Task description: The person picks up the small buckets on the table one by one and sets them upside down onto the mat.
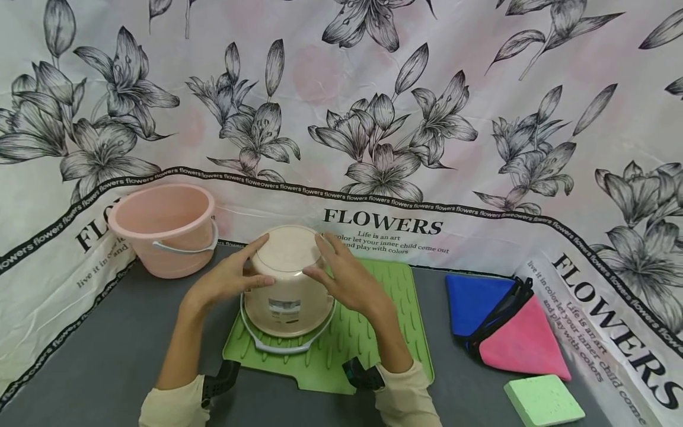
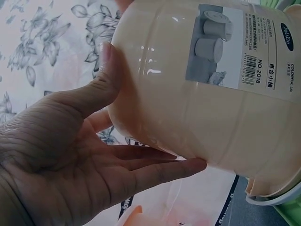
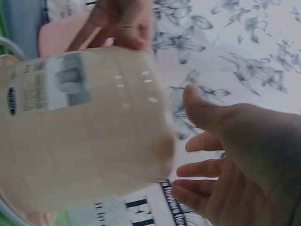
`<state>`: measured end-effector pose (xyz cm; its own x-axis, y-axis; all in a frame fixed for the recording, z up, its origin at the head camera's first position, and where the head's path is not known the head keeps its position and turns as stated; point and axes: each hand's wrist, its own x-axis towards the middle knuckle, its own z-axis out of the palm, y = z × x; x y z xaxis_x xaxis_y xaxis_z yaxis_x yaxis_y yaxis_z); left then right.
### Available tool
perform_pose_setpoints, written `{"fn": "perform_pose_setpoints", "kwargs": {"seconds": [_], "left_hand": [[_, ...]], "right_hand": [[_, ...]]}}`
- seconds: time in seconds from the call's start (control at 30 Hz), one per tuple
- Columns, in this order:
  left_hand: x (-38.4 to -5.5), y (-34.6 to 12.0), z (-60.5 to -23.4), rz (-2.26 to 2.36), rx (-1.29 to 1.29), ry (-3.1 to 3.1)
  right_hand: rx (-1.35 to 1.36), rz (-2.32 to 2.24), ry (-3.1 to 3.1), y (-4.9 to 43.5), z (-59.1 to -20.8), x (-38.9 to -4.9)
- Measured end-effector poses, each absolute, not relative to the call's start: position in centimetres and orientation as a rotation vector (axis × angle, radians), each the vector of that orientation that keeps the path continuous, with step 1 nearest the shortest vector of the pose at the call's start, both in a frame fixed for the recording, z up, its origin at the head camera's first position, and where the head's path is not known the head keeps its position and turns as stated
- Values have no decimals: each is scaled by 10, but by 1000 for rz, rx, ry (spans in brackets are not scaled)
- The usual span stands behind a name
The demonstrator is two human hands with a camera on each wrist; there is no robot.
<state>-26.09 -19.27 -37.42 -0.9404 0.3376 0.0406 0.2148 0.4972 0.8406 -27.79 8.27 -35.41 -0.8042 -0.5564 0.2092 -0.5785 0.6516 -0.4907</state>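
Note:
A beige plastic bucket (image 1: 296,287) stands upside down on a green ribbed mat (image 1: 395,308), its base facing up. Its pale handle (image 1: 290,350) lies around the rim on the mat. My left hand (image 1: 229,279) is at the bucket's left side; in the left wrist view its thumb touches the wall and its fairly straight fingers lie along it. On the other side, my right hand (image 1: 352,279) is spread beside the upper part. The right wrist view shows a small gap between those fingers and the bucket (image 3: 94,132). A printed label (image 2: 244,52) is on the wall.
Behind on the left stands an upright pink bucket (image 1: 165,225) with a pale handle. To the right lie a blue and pink pouch (image 1: 517,344) with black trim and a light green sponge block (image 1: 544,400). A flower-printed sheet (image 1: 299,148) hangs behind the grey table (image 1: 101,350).

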Motion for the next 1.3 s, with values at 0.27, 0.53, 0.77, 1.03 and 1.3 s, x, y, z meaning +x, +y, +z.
{"fn": "perform_pose_setpoints", "kwargs": {"seconds": [0.27, 0.53, 0.77, 1.03, 1.3], "left_hand": [[-260, -193, -375, 1443, 480, 2587], [-257, -202, -370, 1417, 423, 2697], [-253, -224, -363, 1806, 17, 2756], [-246, -253, -361, 2664, -881, 2513], [-248, -270, -372, 2811, -907, 2117]], "right_hand": [[929, 821, -2831, 79, -362, -282], [893, 818, -2871, 76, -362, -283], [883, 843, -2874, 77, -360, -280], [875, 867, -2884, 78, -360, -280], [847, 888, -2886, 81, -362, -282]]}}
